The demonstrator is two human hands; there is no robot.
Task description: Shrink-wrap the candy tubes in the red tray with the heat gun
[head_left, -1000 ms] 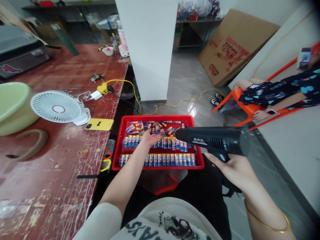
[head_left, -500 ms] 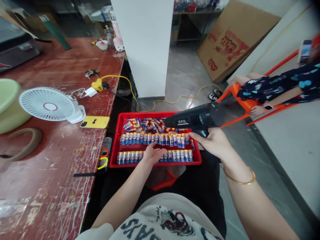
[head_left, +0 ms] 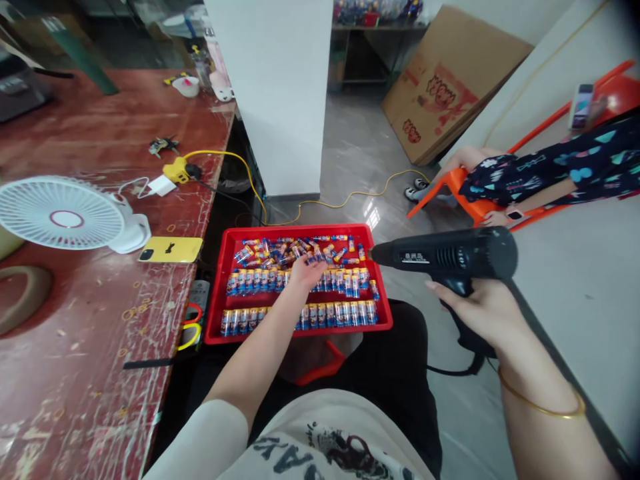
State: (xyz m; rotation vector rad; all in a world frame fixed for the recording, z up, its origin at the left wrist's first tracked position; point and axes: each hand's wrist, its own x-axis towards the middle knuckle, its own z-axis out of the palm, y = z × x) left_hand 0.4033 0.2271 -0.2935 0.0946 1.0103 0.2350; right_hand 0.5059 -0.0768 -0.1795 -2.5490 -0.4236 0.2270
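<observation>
— Along the left of the frame?
— Scratched red table (head_left: 90, 320), filling that whole side. White fan (head_left: 65, 217) at the left edge, lying face up. Just right of it a yellow phone (head_left: 171, 249), close to the table's edge. Further up, a yellow plug (head_left: 176, 172) with a yellow cable (head_left: 320, 203) trailing across the grey floor.

— Upper middle?
— White pillar (head_left: 273, 87), floor behind it, and a flattened cardboard box (head_left: 450, 83) leaning against the wall at upper right.

— Centre of the frame?
— Red tray (head_left: 216, 293), below the pillar and just right of the table. Inside, small tubes (head_left: 335, 313) with blue labels and yellow ends: two tidy rows toward the near rim, a loose heap along the far rim.

— Left hand?
— Left hand (head_left: 305, 272) reaching in over the tray's middle, fingers curled down onto the tubes where the heap meets the upper row. Hard to tell whether any tube is actually pinched.

— Right of the tray?
— Black heat gun (head_left: 445, 257), held level, nozzle pointing left, tip just over the tray's right rim. Right hand (head_left: 480, 310) wrapped round the grip from below, gold bangle on the wrist, black cord hanging under the handle.

— Far right?
— Another person on an orange chair (head_left: 480, 207), patterned dark dress (head_left: 550, 170), at the upper right edge.
</observation>
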